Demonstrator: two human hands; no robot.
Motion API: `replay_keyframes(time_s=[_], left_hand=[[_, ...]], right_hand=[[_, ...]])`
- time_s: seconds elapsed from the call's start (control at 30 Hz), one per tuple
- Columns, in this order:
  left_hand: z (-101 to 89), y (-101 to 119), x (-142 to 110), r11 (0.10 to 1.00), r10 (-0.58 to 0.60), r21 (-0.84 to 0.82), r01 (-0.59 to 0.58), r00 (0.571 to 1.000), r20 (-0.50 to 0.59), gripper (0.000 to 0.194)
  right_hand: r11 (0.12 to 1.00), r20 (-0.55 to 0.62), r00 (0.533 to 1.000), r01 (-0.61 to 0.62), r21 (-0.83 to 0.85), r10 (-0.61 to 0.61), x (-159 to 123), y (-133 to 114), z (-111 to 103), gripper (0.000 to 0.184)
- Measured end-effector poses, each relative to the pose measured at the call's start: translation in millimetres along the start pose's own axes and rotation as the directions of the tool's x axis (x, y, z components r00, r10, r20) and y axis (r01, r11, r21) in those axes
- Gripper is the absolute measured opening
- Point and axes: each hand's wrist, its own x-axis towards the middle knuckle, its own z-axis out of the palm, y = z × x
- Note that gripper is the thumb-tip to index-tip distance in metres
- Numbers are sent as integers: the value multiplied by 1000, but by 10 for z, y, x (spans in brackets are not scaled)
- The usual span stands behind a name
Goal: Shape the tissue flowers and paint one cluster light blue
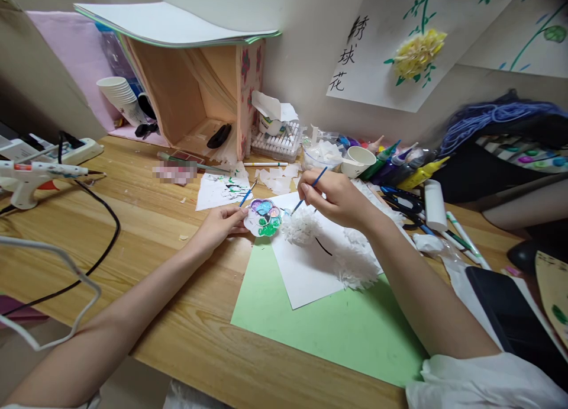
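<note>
My left hand (pixel 226 222) grips the rim of a small flower-shaped paint palette (pixel 268 226) with blue, purple and green paint in its wells. A second blue brush (pixel 247 195) pokes up beside that hand; I cannot tell if it is held. Pinched in my right hand (pixel 331 196) is a thin blue paintbrush (pixel 310 190), its tip down at the top of a white fluffy paper flower (pixel 302 226). More white fluffy flowers (pixel 355 266) lie on the white paper sheet (pixel 295 284), partly behind my right forearm. A short black stroke marks the sheet.
Under the sheet lies green paper (pixel 284 332). Left are a hot glue gun (pixel 31 178) and its black cable (pixel 110 243). Behind stand an open box (pixel 199 95), a white cup (pixel 357 160) and paint tubes (pixel 390 163). A black phone-like slab (pixel 510 308) lies right.
</note>
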Motion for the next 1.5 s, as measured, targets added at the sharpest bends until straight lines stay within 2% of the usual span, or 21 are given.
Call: replay_keyframes(time_s=[0.27,0.47,0.63,0.83,1.0,1.17,1.3,1.43,1.5], left_hand=[[2,5,4,1000,-10,-5,10,1000,-1,37],[-6,-8,12,1000,-3,-1,3,1000,8,39],[-14,-20,20,1000,-10,0,10,1000,-2,38],[-11,-14,19,1000,-7,1,7,1000,-2,37],[-13,-9,14,1000,-1,-7,1,1000,6,36],[-3,-6,7,1000,-3,-25,3,1000,9,37],[5,4,-5,1000,0,-26,0,1000,14,37],[0,2,-3,1000,1,-21,-1,1000,16,37],[-4,-2,0,1000,5,-18,-5,1000,12,38]], right_hand=[[1000,-31,1000,-2,16,3,5,20,-14,24],[1000,4,1000,-28,9,28,2,34,10,24],[1000,-37,999,-20,7,21,3,27,-4,24],[1000,0,1000,-28,14,28,2,41,3,24],[1000,-84,996,-18,16,19,-4,55,2,22],[987,-199,980,19,157,13,-18,14,-2,24],[974,-162,987,57,221,-21,-3,-30,43,22],[985,-82,996,40,168,-27,12,-40,83,21],[986,-84,996,45,158,-32,12,-37,86,21]])
